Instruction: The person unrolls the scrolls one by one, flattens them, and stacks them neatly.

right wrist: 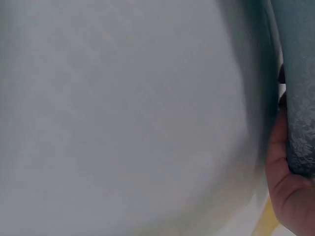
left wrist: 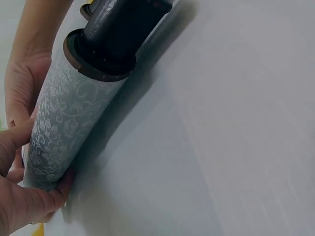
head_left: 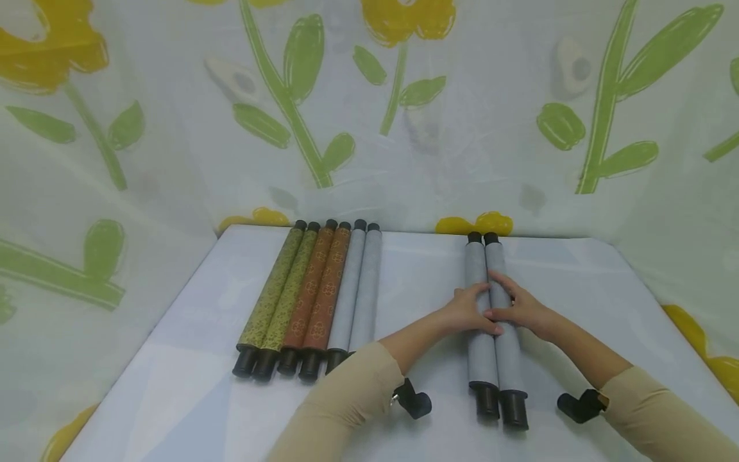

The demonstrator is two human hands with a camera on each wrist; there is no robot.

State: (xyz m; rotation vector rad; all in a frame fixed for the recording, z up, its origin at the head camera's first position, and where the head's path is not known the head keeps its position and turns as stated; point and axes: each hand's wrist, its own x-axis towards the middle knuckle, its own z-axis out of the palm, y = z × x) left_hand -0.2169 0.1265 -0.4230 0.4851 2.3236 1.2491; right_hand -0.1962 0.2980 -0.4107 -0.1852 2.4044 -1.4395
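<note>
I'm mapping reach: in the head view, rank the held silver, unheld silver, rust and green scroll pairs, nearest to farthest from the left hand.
1. Held silver scrolls: at the left hand.
2. Unheld silver scrolls: left row's right end.
3. Rust scrolls: row's middle.
4. Green scrolls: row's left end.

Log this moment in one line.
left hand: grips pair's left pale roll | right hand: grips pair's right pale roll | pair: side by side | six-roll row: left of pair
</note>
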